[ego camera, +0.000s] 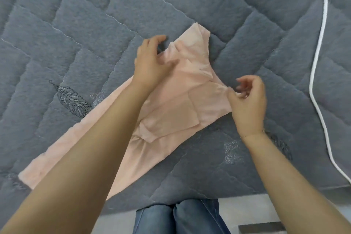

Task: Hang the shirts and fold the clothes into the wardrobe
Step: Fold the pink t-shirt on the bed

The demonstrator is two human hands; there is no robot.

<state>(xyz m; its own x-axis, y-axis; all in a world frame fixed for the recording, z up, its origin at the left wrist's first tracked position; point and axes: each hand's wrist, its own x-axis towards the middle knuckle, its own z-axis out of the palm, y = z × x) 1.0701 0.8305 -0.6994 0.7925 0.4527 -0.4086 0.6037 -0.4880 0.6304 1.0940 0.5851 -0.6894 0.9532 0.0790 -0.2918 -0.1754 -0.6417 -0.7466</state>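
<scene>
Two hands at pink shirt [171, 104] edges, grey quilt [85, 24] around.

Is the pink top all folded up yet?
Not yet. The pink top lies on the grey quilt with its sleeves already turned in. The left hand rests on the neck end while the right hand pinches the side edge. The long lower part is still unfolded, and no wardrobe is in view.

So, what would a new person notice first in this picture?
The pink garment lies stretched across the middle of the grey quilted blanket. The left hand rests on its upper part, and the right hand pinches its right edge. A white cord runs along the right side.
</scene>
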